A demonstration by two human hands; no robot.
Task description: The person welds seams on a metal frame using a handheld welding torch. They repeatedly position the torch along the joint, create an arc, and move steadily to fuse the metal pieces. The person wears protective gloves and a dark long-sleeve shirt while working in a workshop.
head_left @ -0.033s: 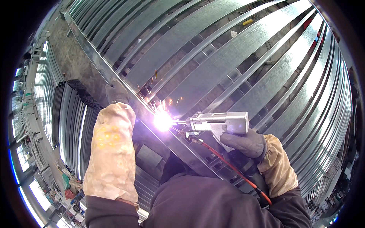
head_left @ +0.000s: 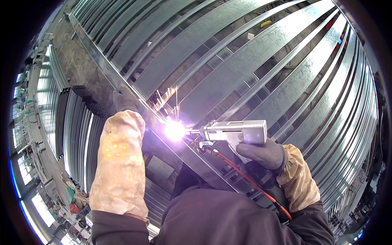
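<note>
My right hand (head_left: 265,155), in a dark grey glove, wraps round the grip of a silver welding gun (head_left: 234,131). The gun's nozzle points left at a long steel rail (head_left: 192,157), where a glaring white-violet light hides the contact spot and throws sparks. My left hand (head_left: 125,100), gloved too, is closed over the same rail, up and left of the glare. Its fingertips are partly hidden. Light tan sleeves cover both forearms. A red hose (head_left: 232,164) runs from below the gun's nozzle down past my right arm.
Broad galvanized steel bars (head_left: 239,65) fan out beyond the rail with gaps between them. Stacked metal profiles (head_left: 75,130) lie to the left beside dark tube ends (head_left: 92,102). A small yellow object (head_left: 266,23) sits far off among the bars.
The sparks have changed shape, now rising higher as bright streaks to the upper left of the glare. Both hands and the welding gun stay in practically the same place.
</note>
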